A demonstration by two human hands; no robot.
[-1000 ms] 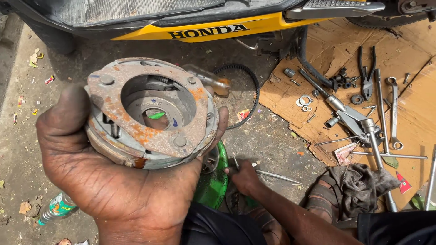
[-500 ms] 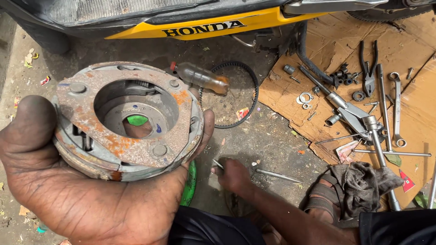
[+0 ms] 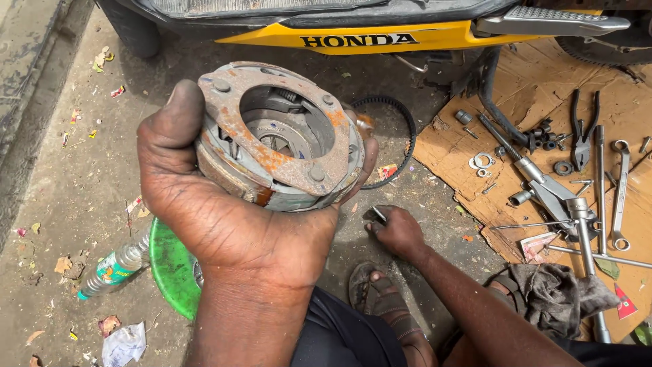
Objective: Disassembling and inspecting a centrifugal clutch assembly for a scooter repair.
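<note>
L hand (image 3: 224, 224) is up in centre-left of frame, clamped on the clutch (image 3: 278, 136): a rusty round assy w/ a big centre hole, shoes and springs showing inside. Thumb hooks over its left rim, fingers wrap under and round the right edge, palm cradling the bottom. It's tilted face-up toward the camera, prob so the inner parts can be looked over; the wide grip suits a heavy, greasy part.

R hand (image 3: 397, 231) is low, right of centre, down on the ground (image 3: 81, 197), fingers curled together on a small dark bit (image 3: 378, 215). Can't tell what it is, too small.

Behind the clutch, a belt (image 3: 401, 129) lies looped on the ground, partly hidden by the clutch. Lower left: green bowl (image 3: 170, 272), mostly under the L wrist, and a plastic bottle (image 3: 112, 267) lying flat beside it.

Right side of frame: cardboard (image 3: 543, 88) spread on the ground as a work mat, keeping small parts out of the dirt. On it, pliers (image 3: 583, 132), spanner (image 3: 619, 197), washers (image 3: 482, 162), a long socket wrench (image 3: 584, 238), all w/in reach of the R hand. A grey rag (image 3: 560, 295) sits at lower right by the knee.

Top of frame: scooter (image 3: 367, 24), yellow and black body, just beyond the belt. A sandalled foot (image 3: 380, 299) shows bottom centre.
</note>
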